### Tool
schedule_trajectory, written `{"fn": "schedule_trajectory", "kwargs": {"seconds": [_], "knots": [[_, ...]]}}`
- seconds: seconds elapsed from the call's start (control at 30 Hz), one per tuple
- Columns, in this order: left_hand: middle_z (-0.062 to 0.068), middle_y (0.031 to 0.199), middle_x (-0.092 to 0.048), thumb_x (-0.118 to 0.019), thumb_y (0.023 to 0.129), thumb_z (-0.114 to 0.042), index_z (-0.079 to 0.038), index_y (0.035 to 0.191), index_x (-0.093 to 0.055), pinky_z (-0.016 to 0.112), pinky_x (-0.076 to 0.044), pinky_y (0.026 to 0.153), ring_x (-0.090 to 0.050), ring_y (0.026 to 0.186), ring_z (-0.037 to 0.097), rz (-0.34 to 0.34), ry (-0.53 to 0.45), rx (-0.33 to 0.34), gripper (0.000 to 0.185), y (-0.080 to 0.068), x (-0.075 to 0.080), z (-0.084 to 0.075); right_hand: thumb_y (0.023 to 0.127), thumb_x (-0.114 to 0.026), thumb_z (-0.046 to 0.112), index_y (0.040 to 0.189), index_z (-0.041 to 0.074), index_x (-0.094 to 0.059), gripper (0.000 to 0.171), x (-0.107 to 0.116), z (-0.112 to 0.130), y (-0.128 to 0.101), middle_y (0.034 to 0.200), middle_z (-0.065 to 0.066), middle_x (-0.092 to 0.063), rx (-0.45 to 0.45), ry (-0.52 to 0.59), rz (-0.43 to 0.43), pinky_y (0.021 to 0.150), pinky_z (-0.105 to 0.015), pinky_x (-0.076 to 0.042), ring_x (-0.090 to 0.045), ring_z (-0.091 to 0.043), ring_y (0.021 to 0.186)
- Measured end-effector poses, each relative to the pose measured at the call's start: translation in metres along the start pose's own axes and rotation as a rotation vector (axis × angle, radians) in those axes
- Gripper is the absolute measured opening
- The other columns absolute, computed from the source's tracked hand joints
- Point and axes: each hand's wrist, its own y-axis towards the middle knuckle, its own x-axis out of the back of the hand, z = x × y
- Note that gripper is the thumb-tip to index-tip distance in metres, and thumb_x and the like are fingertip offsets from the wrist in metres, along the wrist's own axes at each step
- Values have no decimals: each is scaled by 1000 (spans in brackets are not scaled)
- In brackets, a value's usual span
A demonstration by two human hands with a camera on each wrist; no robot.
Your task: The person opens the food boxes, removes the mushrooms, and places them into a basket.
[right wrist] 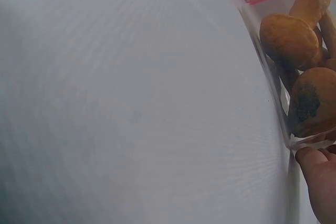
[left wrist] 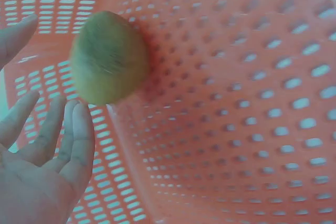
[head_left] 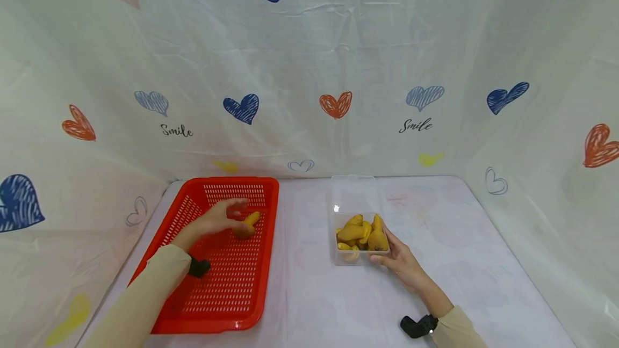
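Covering the whole work area, a pale tabletop (head_left: 435, 262) is seen, backed by a white sheet printed with coloured hearts (head_left: 338, 69). On its left part a red slotted basket (head_left: 227, 283) is set; a little to its right, apart from it, a small clear plastic box (head_left: 355, 256) stands with its lid thrown back. The box is heaped with several yellow-brown fruit pieces (head_left: 360, 232), which rise above its rim.

Inside the basket only one yellow fruit (head_left: 247, 224) is found, lying on the slotted floor near the far end. The left hand (head_left: 220, 219) is held right at it; in the left wrist view its fingers (left wrist: 73, 140) are spread and straight, with the fruit just beyond the fingertips, so nothing is clasped. Whether the fingertips touch the fruit cannot be told. The right hand (head_left: 398, 259) is laid against the box's near right corner, its fingers curled on the wall to steady it.

Judged from this layout, the sorting is at an early point: one piece is lodged in the basket, while nearly all pieces are left in the box.
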Motion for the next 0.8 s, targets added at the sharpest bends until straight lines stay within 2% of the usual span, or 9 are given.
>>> {"fn": "schedule_trajectory", "kwargs": {"seconds": [0.2, 0.3, 0.4, 0.57, 0.8], "knots": [[25, 149, -43, -73, 93, -16, 2, 148, -40, 53, -47, 101, -47, 130, 45, -87, 32, -36, 66, 6, 7, -10, 91, -69, -4, 161, 13, -8, 95, -1, -1, -1, 166, -11, 1, -16, -1, -4, 93, -24, -51, -29, 7, 137], [24, 149, -43, -71, 95, -21, -1, 150, -40, 54, -45, 102, -46, 131, 43, -128, 39, -47, 66, 10, 7, -23, 91, -69, -4, 161, 12, -7, 94, -1, -1, -1, 166, -11, 1, -17, 2, -4, 91, -23, -52, -30, 7, 136], [23, 148, -44, -68, 97, -24, -3, 151, -37, 54, -46, 102, -47, 132, 42, -145, 17, -49, 66, 12, 4, -41, 91, -68, -5, 161, 14, -8, 94, 0, -2, -1, 166, -10, 2, -9, 5, -4, 95, -22, -50, -27, 8, 138], [22, 147, -46, -66, 98, -26, -5, 153, -34, 53, -46, 102, -47, 132, 40, -124, -50, -55, 67, 19, -8, -69, 90, -68, -6, 161, 16, -9, 95, 1, -4, 0, 166, -9, 3, 5, 9, -1, 100, -25, -46, -19, 5, 142], [19, 151, -41, -64, 99, -23, -12, 154, -35, 54, -44, 103, -46, 132, 38, -62, -100, -110, 62, 28, -27, -102, 90, -69, -6, 161, 16, -9, 96, 1, -5, 0, 166, -8, 3, 5, 13, -1, 103, -25, -43, -4, -18, 149]]}}
